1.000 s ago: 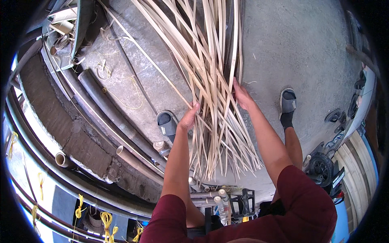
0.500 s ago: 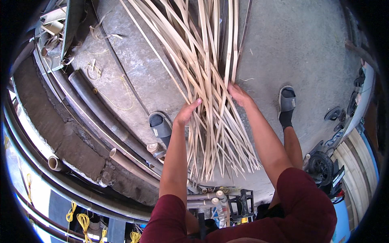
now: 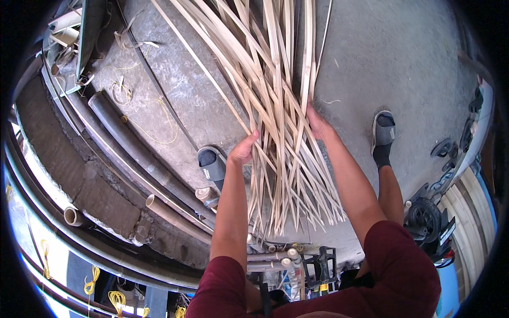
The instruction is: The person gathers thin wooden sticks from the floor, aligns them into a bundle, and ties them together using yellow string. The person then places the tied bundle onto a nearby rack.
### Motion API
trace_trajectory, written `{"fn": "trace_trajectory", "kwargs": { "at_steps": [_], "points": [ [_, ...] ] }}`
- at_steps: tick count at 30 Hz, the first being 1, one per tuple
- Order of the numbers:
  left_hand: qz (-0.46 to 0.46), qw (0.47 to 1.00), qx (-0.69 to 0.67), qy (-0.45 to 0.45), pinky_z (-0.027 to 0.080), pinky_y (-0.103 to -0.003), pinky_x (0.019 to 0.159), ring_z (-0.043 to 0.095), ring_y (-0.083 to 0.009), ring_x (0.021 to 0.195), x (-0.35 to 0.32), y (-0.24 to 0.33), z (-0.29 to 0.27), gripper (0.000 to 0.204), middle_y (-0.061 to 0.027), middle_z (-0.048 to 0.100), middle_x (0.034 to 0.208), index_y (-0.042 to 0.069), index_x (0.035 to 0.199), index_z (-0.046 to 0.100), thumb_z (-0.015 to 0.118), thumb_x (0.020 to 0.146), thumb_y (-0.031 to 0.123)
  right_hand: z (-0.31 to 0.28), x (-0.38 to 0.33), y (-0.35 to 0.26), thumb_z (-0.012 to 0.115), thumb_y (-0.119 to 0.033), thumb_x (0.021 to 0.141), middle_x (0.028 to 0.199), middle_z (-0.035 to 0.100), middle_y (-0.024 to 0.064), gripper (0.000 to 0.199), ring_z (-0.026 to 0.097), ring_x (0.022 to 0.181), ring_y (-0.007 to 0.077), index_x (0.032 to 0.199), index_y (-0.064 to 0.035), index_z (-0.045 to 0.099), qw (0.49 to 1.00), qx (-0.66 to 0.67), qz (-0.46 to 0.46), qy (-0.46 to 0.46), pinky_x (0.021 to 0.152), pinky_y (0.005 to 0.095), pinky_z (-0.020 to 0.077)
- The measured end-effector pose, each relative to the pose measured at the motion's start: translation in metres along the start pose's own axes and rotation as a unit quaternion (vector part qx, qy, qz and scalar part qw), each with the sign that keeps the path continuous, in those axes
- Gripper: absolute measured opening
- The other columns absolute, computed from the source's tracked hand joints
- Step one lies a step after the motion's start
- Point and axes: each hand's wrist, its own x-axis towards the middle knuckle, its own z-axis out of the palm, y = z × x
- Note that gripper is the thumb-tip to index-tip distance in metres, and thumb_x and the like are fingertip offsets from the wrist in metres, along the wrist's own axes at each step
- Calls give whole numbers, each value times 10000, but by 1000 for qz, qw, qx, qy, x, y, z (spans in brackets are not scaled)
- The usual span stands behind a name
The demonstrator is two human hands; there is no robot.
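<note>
Yellow cord [image 3: 122,94], 1 tangle: lying on concrete floor [image 3: 419,79], far L.
Dk pole [image 3: 132,142], 1: lying diag. just below cord.
L sandal [image 3: 212,164], dk grey, worn: resting just L of forearm.
L hand [image 3: 243,150]: touching bundle's L edge, thumb showing on top, fingers going out of sight; can't tell how far grip is closing.
Strips [image 3: 275,122], pale, wood-like, 1 lg bundle, qty unclear: spanning ctr betw. hands, crossing there, fanning out at near ends. Handling (est.): each light, springy; bundle prob. heavier, sliding loosely, edges poss. splintery. Best hold: both sides at narrow crossing, palms cupping inward.
R hand [image 3: 318,124]: touching R edge, fingertips hiding behind strips; grip closure can't tell.
R sandal [image 3: 384,130], matching, worn: standing well apart, R.
Blk wheel [image 3: 424,214], 1: standing far R.
</note>
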Motion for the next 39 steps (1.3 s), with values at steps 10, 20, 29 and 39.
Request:
{"fn": "trace_trajectory", "kwargs": {
  "at_steps": [10,20,29,39],
  "points": [
    [-39,999,5,-38,460,-374,990,597,-219,1111,7,0,-7,797,-111,605,1260,-1,1367,461,684,832,547,-21,9,20,431,-731,875,1463,403,172,929,439,1308,277,1496,-59,272,997,-37,23,-62,1071,435,392],
    [-12,981,155,116,370,-413,1071,474,-279,1264,-35,19,82,838,-201,515,1351,-65,1382,411,698,840,506,-49,-16,41,608,-426,905,989,668,101,455,602,892,200,1088,-14,670,994,-104,-5,33,798,378,493],
    [25,970,209,121,426,-341,974,569,-173,1078,-83,-34,137,639,-90,654,1145,-37,1197,622,685,858,501,-48,-116,56,591,-414,914,930,683,92,424,626,802,201,1097,-40,671,997,-37,27,70,705,365,518],
    [24,977,148,154,493,-283,818,626,-127,894,-44,-43,254,399,-63,697,1019,-22,1123,652,642,939,331,-99,-167,-25,505,-366,942,1009,670,115,444,641,835,216,1178,-5,613,995,-50,9,89,736,382,520]
  ]
}}
